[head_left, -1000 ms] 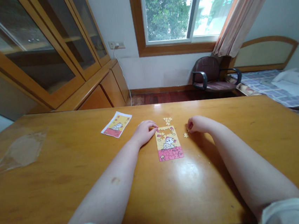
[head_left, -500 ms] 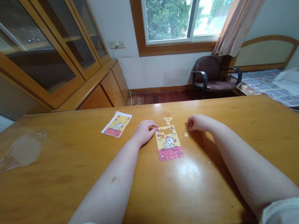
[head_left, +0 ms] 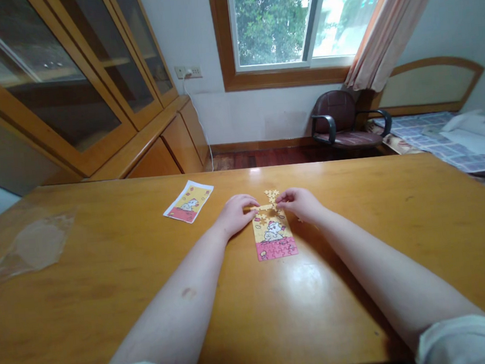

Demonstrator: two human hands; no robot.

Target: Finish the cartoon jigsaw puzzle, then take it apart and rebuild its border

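Note:
A small jigsaw puzzle (head_left: 275,237) with a cartoon animal, yellow above and pink below, lies flat on the wooden table (head_left: 107,286). My left hand (head_left: 237,212) rests at its top left corner, fingers curled and pressed on the top row. At the top right corner, my right hand (head_left: 298,204) has its fingertips pinched together; what they hold is too small to make out. Several loose yellow pieces (head_left: 271,193) lie just beyond the puzzle, between the two hands.
A picture card (head_left: 188,201) showing the same image lies to the left of my left hand. A clear plastic bag (head_left: 34,245) sits at the table's far left. Beyond the table stand a glass-door cabinet (head_left: 100,92), an armchair (head_left: 339,121) and a bed (head_left: 457,138).
My right hand moved left, from beside a loose piece right of the puzzle to the puzzle's top right corner. My left hand stayed in place.

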